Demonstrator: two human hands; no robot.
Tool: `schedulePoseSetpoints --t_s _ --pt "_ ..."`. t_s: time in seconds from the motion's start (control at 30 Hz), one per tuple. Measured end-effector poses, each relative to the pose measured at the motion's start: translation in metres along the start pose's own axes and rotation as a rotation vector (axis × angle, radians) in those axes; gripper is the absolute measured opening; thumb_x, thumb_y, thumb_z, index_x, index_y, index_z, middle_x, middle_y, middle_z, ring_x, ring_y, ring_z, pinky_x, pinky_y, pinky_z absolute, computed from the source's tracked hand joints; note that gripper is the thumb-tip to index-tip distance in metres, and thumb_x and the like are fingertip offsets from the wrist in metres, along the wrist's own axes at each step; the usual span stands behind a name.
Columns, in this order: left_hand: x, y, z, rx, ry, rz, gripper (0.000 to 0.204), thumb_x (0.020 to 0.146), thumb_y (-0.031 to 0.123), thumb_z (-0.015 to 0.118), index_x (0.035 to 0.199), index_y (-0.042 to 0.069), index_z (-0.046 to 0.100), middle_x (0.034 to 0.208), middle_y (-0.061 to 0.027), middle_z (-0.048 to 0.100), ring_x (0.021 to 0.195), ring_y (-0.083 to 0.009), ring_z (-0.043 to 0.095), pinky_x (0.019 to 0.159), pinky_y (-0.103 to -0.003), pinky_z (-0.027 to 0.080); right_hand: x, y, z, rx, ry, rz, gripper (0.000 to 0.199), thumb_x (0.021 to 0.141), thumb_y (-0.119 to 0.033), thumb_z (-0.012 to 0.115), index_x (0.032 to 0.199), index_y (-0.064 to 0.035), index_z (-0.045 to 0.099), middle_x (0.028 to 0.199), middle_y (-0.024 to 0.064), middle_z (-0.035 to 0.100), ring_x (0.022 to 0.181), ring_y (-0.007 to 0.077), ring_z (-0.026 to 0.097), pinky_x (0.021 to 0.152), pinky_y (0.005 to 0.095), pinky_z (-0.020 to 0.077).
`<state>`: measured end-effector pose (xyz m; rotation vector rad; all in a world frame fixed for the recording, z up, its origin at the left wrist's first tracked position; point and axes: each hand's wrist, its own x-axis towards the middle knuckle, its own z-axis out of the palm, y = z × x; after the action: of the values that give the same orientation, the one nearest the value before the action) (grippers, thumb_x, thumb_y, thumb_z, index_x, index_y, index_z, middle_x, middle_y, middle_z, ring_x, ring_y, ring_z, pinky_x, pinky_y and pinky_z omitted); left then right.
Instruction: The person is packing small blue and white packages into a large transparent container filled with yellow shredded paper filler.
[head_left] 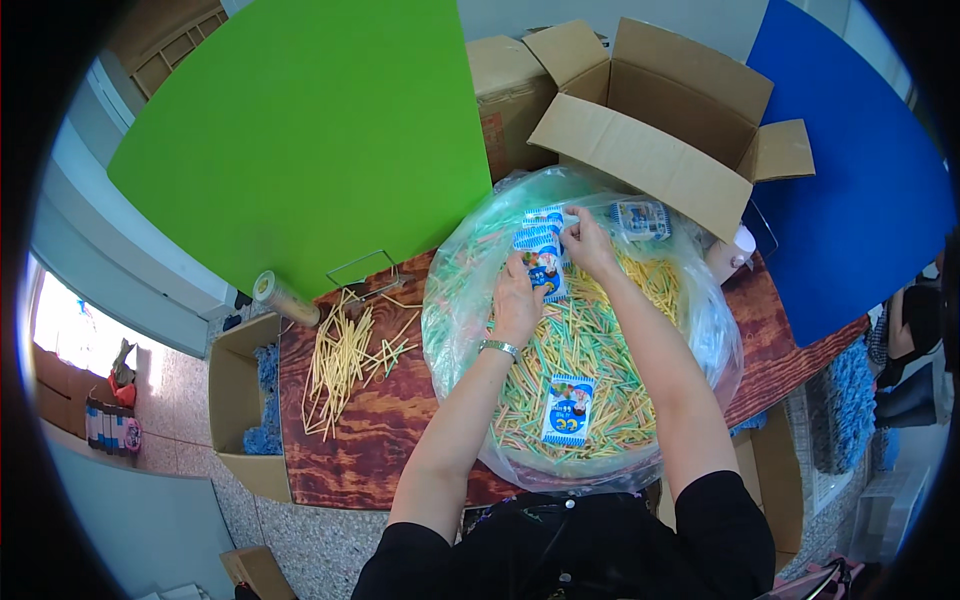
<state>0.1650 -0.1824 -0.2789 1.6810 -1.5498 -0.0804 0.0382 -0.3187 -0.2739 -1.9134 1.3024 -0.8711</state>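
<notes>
A: The left grip (517, 305) is closed, thumb and fingers set about the blue-and-white packets (545, 280)! The right grip (592, 248) is drawn in narrow at their upper right; whether a corner is actually pinched there cannot be told.

B: And where is the bundle being worked?

A: Over the far half of the clear plastic bag (712, 350), above the pastel sticks (590, 345), with the packets overlapped in a slanting row.

B: How is it best handled from here?

A: Lightly! The lower end should be steadied by the left, while the upper edges are squared by the right with fingertips only. If the wrappers are squeezed, whatever is inside could be crushed, and slick film may slip.

B: Any hazards?

A: A single packet (568, 410) is lying on the sticks, nearer the body, between the forearms; it could be brushed by a dropped elbow. The bag's loose folds should be kept out of the fingers too. On the counter (400, 432), to the left, yellow sticks (340, 365) are strewn, well apart from both hands.
</notes>
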Motion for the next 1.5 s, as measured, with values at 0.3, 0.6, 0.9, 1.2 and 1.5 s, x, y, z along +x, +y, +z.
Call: schedulePoseSetpoints --t_s 0.3,0.6,0.9,1.2,1.5 --pt "0.026 -0.001 0.016 0.188 -0.072 0.065 0.071 0.072 0.01 0.077 0.131 0.0 0.04 0.118 -0.0212 0.056 0.105 -0.0389 0.054 0.088 -0.044 0.046 0.002 0.014 -0.013 -0.192 0.041 -0.216 0.037 0.086 -0.016 0.062 0.121 -0.009 0.058 0.089 0.011 0.068 0.082 0.0241 0.066 0.073 0.0353 0.0521" --pt "0.009 -0.014 0.005 0.131 0.022 0.194 0.061 0.076 0.014 0.074 0.128 -0.001 0.044 0.121 -0.0204 0.055 0.109 -0.0377 0.052 0.095 -0.044 0.041 -0.154 0.001 -0.073 -0.218 -0.561 -0.318 0.02 0.081 -0.024 0.07 0.09 -0.0082 0.062 0.083 0.0086 0.063 0.077 0.0258 0.063 0.068 0.036 0.0494" --pt "-0.043 0.016 -0.034 0.027 -0.041 0.22 0.04 0.083 0.019 0.069 0.116 0.001 0.056 0.119 -0.0192 0.057 0.11 -0.036 0.053 0.092 -0.044 0.044 -0.207 0.015 -0.049 -0.405 -0.4 -0.348 0.022 0.08 -0.028 0.07 0.087 -0.0105 0.06 0.082 0.0067 0.059 0.085 0.0271 0.061 0.067 0.0387 0.0503" --pt "-0.13 0.048 -0.059 -0.117 -0.226 0.146 0.036 0.081 0.017 0.073 0.111 0.001 0.062 0.106 -0.0153 0.062 0.099 -0.0311 0.058 0.087 -0.038 0.047 -0.218 -0.002 -0.072 -0.585 -0.152 -0.739 0.014 0.073 -0.013 0.061 0.087 -0.0125 0.059 0.085 0.002 0.056 0.082 0.0212 0.057 0.065 0.0336 0.0498" --pt "-0.142 0.043 -0.055 -0.295 -0.323 0.079 0.015 0.08 0.009 0.071 0.091 0.001 0.064 0.081 -0.0108 0.059 0.074 -0.0261 0.057 0.065 -0.034 0.046 -0.226 -0.024 -0.078 -0.16 -0.007 -0.643 0.024 0.076 -0.014 0.074 0.097 -0.0082 0.064 0.094 0.0055 0.062 0.082 0.0253 0.061 0.064 0.034 0.0491"
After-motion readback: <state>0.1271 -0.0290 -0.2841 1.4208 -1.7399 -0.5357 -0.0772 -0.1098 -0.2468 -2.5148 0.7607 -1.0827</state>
